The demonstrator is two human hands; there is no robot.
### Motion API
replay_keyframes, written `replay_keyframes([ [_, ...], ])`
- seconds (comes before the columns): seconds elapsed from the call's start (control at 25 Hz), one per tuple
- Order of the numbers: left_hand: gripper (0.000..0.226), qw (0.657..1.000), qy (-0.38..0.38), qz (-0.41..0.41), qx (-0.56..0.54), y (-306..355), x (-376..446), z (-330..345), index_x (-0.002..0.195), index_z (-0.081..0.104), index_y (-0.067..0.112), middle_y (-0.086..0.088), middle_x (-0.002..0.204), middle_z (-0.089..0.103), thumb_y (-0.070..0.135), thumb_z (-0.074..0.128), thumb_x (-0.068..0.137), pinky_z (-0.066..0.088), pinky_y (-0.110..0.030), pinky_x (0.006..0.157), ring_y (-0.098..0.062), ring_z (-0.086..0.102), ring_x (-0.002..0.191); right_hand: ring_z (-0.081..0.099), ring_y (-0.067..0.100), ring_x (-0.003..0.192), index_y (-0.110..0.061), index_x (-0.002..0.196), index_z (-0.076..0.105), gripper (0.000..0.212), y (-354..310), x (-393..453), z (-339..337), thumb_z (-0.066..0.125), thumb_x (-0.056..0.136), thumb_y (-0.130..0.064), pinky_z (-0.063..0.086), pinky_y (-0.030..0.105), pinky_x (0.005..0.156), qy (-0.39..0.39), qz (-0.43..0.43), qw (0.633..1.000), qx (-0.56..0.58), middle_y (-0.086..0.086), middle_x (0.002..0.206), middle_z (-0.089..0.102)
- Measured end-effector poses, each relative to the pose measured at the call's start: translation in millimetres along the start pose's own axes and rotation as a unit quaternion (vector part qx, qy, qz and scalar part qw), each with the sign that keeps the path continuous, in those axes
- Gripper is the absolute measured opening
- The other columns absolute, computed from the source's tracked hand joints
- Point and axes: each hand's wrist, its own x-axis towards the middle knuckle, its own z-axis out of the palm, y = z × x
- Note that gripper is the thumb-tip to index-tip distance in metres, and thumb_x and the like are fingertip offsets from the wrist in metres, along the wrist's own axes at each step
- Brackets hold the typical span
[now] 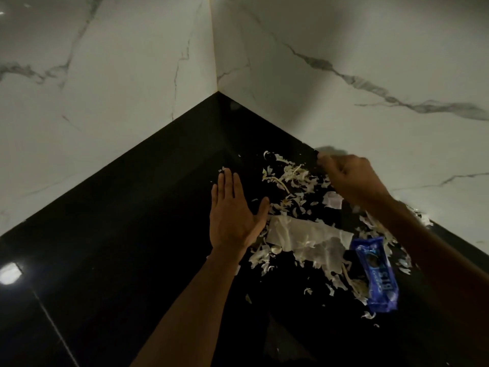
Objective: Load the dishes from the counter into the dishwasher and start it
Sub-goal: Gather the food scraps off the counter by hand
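No dishes and no dishwasher are in view. I look down at a glossy black counter (132, 234) in a corner between two white marble walls. Pale food scraps (293, 181), like shredded peelings, are strewn over its right part. My left hand (234, 215) lies flat on the counter, fingers straight and together, its thumb beside the scraps and a crumpled white paper sheet (304, 239). My right hand (352, 178) hovers over the far side of the scraps near the right wall, fingers curled inward; what they hold, if anything, is hidden.
A blue biscuit wrapper (375, 274) lies among the scraps at the right. A small white paper scrap (333, 200) sits under my right wrist. The marble walls (344, 88) close the counter at the back and the right. A ceiling light reflects at the left edge (10, 272).
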Motion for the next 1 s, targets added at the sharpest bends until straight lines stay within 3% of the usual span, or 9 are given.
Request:
replay_keyframes([
  [0.08,0.093,1.000,0.002,-0.003,0.001,-1,-1,0,0.155,0.002,0.008,-0.011,0.163,-0.007,0.074,0.014,0.091,-0.002,-0.037,0.123,-0.022,-0.009,0.150,0.067,0.011,0.088,-0.013,0.116,0.069,0.045,16,9,-11,0.041,0.101,-0.045,0.051,0.021,0.074,0.068,-0.015,0.995,0.067,0.007,0.107,0.072],
  [0.24,0.093,1.000,0.005,-0.004,0.005,0,0,0,0.155,0.004,0.007,-0.011,0.163,-0.006,0.074,0.015,0.091,0.000,-0.038,0.123,-0.022,-0.007,0.150,0.048,0.016,0.129,-0.022,0.137,0.055,0.040,40,16,14,0.041,0.103,-0.037,0.036,0.027,0.102,-0.101,-0.052,0.993,0.043,0.000,0.144,0.050],
  [0.32,0.093,1.000,0.007,-0.004,0.003,0,0,0,0.155,0.004,0.007,-0.011,0.163,-0.006,0.074,0.015,0.091,-0.001,-0.038,0.123,-0.022,-0.007,0.150,0.059,0.009,0.111,-0.022,0.128,0.063,0.040,33,21,12,0.039,0.101,-0.040,0.043,0.024,0.094,-0.157,-0.080,0.982,0.060,-0.001,0.128,0.062],
  [0.4,0.093,1.000,0.003,-0.002,0.005,0,0,0,0.155,0.003,0.008,-0.011,0.163,-0.007,0.074,0.015,0.091,-0.002,-0.037,0.122,-0.022,-0.008,0.150,0.060,0.008,0.068,-0.018,0.113,0.071,0.044,24,32,3,0.043,0.097,-0.048,0.050,0.021,0.071,-0.088,-0.079,0.985,0.125,0.007,0.087,0.068],
  [0.44,0.093,1.000,0.003,-0.002,0.007,-1,-1,1,0.155,0.002,0.008,-0.010,0.163,-0.007,0.074,0.015,0.091,-0.002,-0.037,0.122,-0.022,-0.008,0.150,0.061,0.008,0.067,-0.015,0.113,0.070,0.046,23,38,1,0.044,0.097,-0.049,0.053,0.021,0.071,-0.048,-0.070,0.986,0.141,0.006,0.086,0.068],
  [0.6,0.094,1.000,0.009,-0.004,0.005,-2,0,1,0.155,0.003,0.008,-0.010,0.163,-0.006,0.074,0.016,0.090,-0.001,-0.037,0.123,-0.022,-0.007,0.150,0.040,0.020,0.136,-0.027,0.146,0.042,0.048,14,30,24,0.038,0.101,-0.045,0.029,0.035,0.111,-0.148,-0.084,0.985,0.005,0.002,0.154,0.038],
  [0.72,0.094,1.000,0.009,-0.001,0.006,-1,-1,0,0.155,0.003,0.007,-0.011,0.163,-0.005,0.074,0.017,0.091,-0.001,-0.037,0.123,-0.021,-0.007,0.150,0.051,0.009,0.123,-0.027,0.144,0.042,0.051,-4,-6,16,0.033,0.097,-0.046,0.039,0.038,0.108,-0.230,-0.108,0.967,0.020,-0.001,0.146,0.047],
  [0.88,0.093,1.000,0.011,-0.002,0.011,-1,1,1,0.155,0.004,0.007,-0.011,0.163,-0.004,0.073,0.017,0.091,-0.003,-0.036,0.122,-0.022,-0.007,0.150,0.058,-0.016,0.073,-0.020,0.128,0.061,0.039,28,-59,-31,0.039,0.101,-0.038,0.051,0.009,0.062,0.004,-0.031,0.992,0.120,-0.006,0.132,0.056],
  [1.0,0.093,1.000,0.011,-0.001,0.004,-1,0,0,0.155,0.005,0.006,-0.012,0.163,-0.004,0.073,0.020,0.091,-0.003,-0.036,0.122,-0.022,-0.006,0.150,0.062,-0.007,0.082,-0.019,0.118,0.068,0.034,83,-106,-51,0.046,0.101,-0.039,0.046,0.002,0.055,0.204,0.079,0.960,0.174,0.000,0.131,0.061],
])
